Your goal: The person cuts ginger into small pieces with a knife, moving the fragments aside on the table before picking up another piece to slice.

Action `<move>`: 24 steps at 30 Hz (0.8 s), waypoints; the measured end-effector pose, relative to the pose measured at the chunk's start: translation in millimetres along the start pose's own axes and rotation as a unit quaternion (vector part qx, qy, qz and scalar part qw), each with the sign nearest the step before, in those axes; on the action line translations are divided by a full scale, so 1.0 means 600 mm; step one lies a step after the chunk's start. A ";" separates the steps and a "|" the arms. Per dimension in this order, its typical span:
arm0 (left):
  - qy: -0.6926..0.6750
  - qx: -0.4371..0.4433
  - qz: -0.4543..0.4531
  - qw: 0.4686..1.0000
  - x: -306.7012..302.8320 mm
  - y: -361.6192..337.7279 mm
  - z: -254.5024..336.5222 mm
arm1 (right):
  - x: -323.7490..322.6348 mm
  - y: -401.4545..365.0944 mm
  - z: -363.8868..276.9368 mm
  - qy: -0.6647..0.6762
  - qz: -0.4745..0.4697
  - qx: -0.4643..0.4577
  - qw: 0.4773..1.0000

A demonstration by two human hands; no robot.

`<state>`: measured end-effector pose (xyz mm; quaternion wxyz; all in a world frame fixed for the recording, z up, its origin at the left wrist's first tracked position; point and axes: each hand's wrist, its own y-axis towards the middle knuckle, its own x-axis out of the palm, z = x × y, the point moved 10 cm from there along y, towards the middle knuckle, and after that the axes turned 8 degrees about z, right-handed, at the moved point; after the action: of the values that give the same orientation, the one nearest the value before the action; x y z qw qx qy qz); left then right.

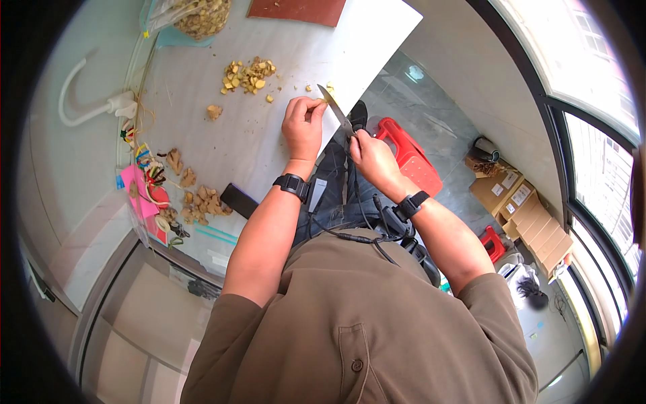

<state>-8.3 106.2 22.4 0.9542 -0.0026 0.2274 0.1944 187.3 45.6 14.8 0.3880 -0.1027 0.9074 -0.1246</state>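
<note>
In left hand, upper middle of the frame: fingers curled, thumb and fingertips pinched together right at the knife blade; cannot tell clearly what is gripped, too small and mostly covered. In right hand, just right of center-top: closed around the handle of a knife, blade pointing to the upper left, over the edge of the white table.

Near the blade tip, a few small yellow bits. Left of there, upper left-center: loose heap of chopped ginger, yellow cut faces and tan skin showing. Below the heap, on the same tabletop, a single ginger chunk. Lower left of the tabletop, a cluster of uncut ginger roots, with a dark phone just beside to the right. To the left, near the wall, pink paper among colored cords.

At the top edge, a clear bag full of pieces and a reddish-brown board. Right of center, on the floor, a red stool; farther right, cardboard boxes near the window.
</note>
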 end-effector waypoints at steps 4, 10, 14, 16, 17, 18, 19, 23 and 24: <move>0.007 -0.017 -0.018 1.000 0.001 0.000 -0.004 | -0.004 -0.001 -0.005 0.008 -0.005 0.004 1.000; 0.004 0.009 -0.010 1.000 -0.001 0.003 0.004 | 0.014 0.008 -0.010 0.004 -0.010 0.002 1.000; -0.001 -0.011 -0.030 0.999 0.000 0.004 -0.004 | 0.031 0.026 -0.017 0.005 -0.007 0.008 1.000; -0.011 -0.016 -0.030 0.999 0.002 0.003 -0.006 | 0.040 0.028 -0.015 0.007 -0.002 0.014 1.000; -0.011 -0.019 -0.032 0.999 0.003 0.002 -0.007 | 0.042 0.028 -0.013 0.010 0.002 0.018 1.000; -0.011 -0.022 -0.032 0.999 0.003 0.003 -0.008 | 0.042 0.027 -0.013 0.010 0.002 0.017 1.000; -0.010 -0.020 -0.030 0.999 0.002 0.004 -0.007 | 0.038 0.027 -0.014 0.015 0.013 0.016 1.000; 0.002 -0.019 -0.026 0.999 0.001 0.001 -0.006 | 0.026 0.019 -0.009 0.020 0.020 0.020 0.999; 0.002 -0.025 -0.025 0.999 0.002 0.001 -0.008 | 0.020 0.017 -0.007 0.020 0.020 0.020 0.999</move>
<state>-9.5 106.6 17.8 0.9580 -0.0324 0.2241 0.1758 175.3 52.3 6.4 0.3741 -0.0741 0.9142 -0.1371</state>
